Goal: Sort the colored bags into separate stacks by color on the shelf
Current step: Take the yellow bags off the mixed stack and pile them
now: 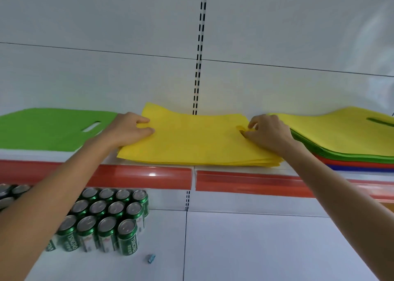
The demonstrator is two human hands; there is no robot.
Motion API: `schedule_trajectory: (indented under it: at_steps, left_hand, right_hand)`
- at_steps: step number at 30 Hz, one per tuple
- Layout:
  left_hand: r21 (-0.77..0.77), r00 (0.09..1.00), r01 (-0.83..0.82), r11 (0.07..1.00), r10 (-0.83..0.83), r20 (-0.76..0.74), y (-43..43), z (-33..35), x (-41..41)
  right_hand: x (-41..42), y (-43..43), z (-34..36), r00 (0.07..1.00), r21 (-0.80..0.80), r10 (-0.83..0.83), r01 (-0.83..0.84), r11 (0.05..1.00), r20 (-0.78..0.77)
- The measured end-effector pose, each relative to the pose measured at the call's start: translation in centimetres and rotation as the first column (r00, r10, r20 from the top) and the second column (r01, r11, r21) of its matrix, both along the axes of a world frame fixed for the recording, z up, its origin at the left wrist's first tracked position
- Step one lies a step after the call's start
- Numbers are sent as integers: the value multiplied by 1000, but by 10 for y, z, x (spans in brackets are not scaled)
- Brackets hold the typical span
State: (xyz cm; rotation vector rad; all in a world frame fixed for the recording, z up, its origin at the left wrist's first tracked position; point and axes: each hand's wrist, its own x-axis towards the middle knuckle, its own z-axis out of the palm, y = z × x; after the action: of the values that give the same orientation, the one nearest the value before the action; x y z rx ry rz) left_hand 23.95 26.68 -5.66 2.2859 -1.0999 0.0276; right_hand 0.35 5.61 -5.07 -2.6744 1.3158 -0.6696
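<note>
1. A flat stack of yellow fabric bags (pixel 196 140) lies in the middle of the white shelf with a glossy red front strip (pixel 149 176); its near edge reaches the shelf's front and its far left corner curls up against the white back panel
2. The left hand (pixel 128 129) lies on the left edge of the yellow stack, with its fingers bent and its thumb closed toward them, pinching the top layer of fabric there
3. The right hand (pixel 268 131) is at the stack's right edge; its curled fingers pinch the yellow fabric at what looks like the handle cut-out, and the fabric puckers slightly under the fingertips
4. To the left, apart from the yellow stack, lies a flat green fabric bag with an oval handle slot (pixel 42 129) (whether more bags lie beneath it cannot be told); the left forearm passes over its right corner
5. To the right sits a mixed pile of bags with a yellow one on top and green, red and blue layers below (pixel 341 136), just beside the right hand
6. A slotted white upright (pixel 199 46) runs up the back panel behind the yellow stack
7. On the lower shelf stand rows of green drink cans with silver tops (pixel 106 221), and a small pale blue object (pixel 151 258) lies alone in front of them
</note>
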Motion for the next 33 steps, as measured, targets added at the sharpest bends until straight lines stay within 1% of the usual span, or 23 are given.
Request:
schedule_trajectory:
  at_steps: [3,6,10,13,14,16,18,20,23,27,30,33]
  left_hand:
    - [85,999,26,996,-24,-22,0,-5,8]
    - [111,999,48,993,-45,-27,-4,-9,12]
    - [166,999,45,985,-46,3,-11,-5,12]
    - [232,998,-8,973,-6,60,-15,2,9]
    - [222,996,-29,975,10,87,-17,6,5]
    - [147,988,-34,988,11,154,-25,19,-8]
    - [59,982,31,998,-42,184,-41,33,-30]
    - [-6,977,125,992,-122,175,-63,43,-60]
    - [-38,958,252,967,-244,153,-105,46,-110]
    - [-27,928,352,935,-345,140,-161,40,-170]
    - [2,914,387,922,-384,128,-195,37,-205]
    - [33,917,375,926,-376,133,-223,33,-228]
  right_hand:
    - [4,0,-3,1000,34,20,-20,999,6]
    - [4,-1,-4,1000,16,29,-29,999,2]
    - [2,-4,-8,999,17,49,-49,999,10]
    - [-1,-5,-3,995,21,89,-90,996,47]
    - [-4,-6,3,990,15,112,-114,993,86]
    - [-15,-8,22,970,-18,153,-152,988,190]
    - [-32,-15,43,954,-82,162,-145,986,251]
    - [-54,-26,58,953,-135,150,-117,984,265]
    - [-93,-53,66,965,-161,110,-72,984,239]
    - [-147,-94,59,982,-121,37,-15,992,185]
    - [-183,-122,54,991,-105,1,14,994,134]
    - [-213,-146,53,994,-112,-20,32,993,104]
